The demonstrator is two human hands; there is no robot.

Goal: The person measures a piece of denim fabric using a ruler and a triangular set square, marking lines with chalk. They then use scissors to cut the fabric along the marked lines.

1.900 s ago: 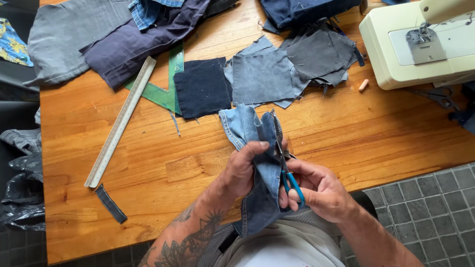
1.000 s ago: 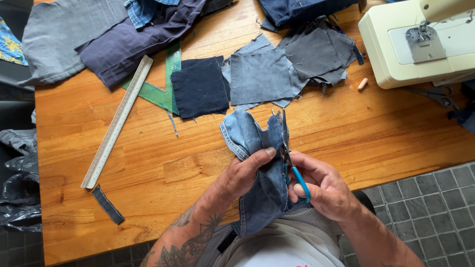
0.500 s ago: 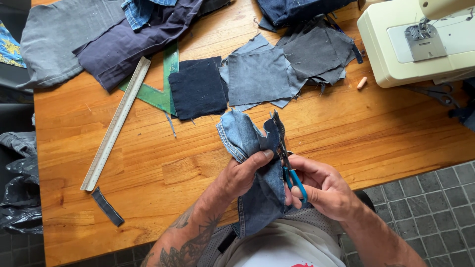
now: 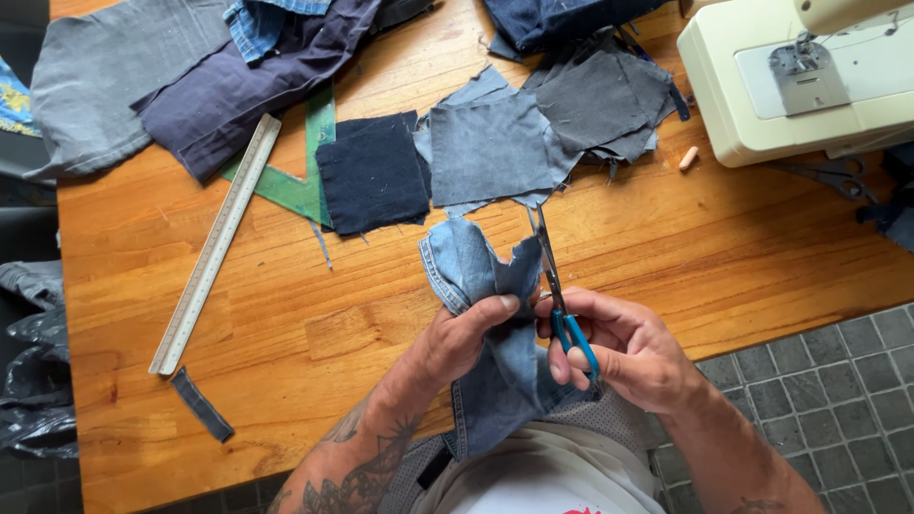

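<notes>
Frayed matt denim piece [image 4: 486, 286], metal-bladed scissors [image 4: 562, 295] (blue plastic grips), glossy varnished wooden table [image 4: 743, 247]

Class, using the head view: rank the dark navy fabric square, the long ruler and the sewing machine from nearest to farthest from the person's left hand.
From the left hand:
1. Dark navy fabric square, just beyond it on the table.
2. Long ruler, off to the left.
3. Sewing machine, far right corner.

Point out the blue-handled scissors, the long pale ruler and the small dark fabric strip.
blue-handled scissors [image 4: 574, 335]: head view, on the blue handle.
long pale ruler [image 4: 217, 241]: head view, mid-length.
small dark fabric strip [image 4: 201, 404]: head view, its middle.
</notes>
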